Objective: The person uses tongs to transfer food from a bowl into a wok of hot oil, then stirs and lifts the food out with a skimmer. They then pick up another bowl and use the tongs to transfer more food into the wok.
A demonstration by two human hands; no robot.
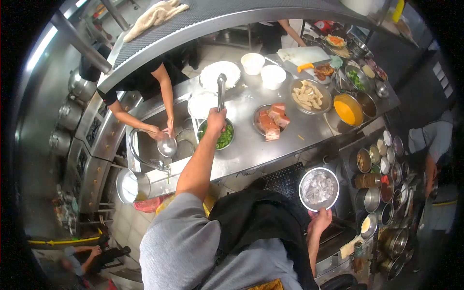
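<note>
My left hand (217,121) is closed round what look like metal tongs (221,94), whose far end points at a large white round dish (220,72). Just below that hand is a metal bowl of chopped greens (224,139), partly hidden by my forearm. A second white round dish (202,104) lies beside the tongs. Out to my right, my right hand (320,221) grips the near rim of a white-rimmed bowl (300,193). Pale greyish pieces (320,187) fill it; their kind I cannot make out.
On the steel counter (239,157) are a bowl of raw meat chunks (273,121), a bowl of pale strips (307,95) and an orange-filled pot (348,110). Another person's hands (162,133) hold a metal bowl over the sink (140,145). An overhead shelf (217,19) crosses above.
</note>
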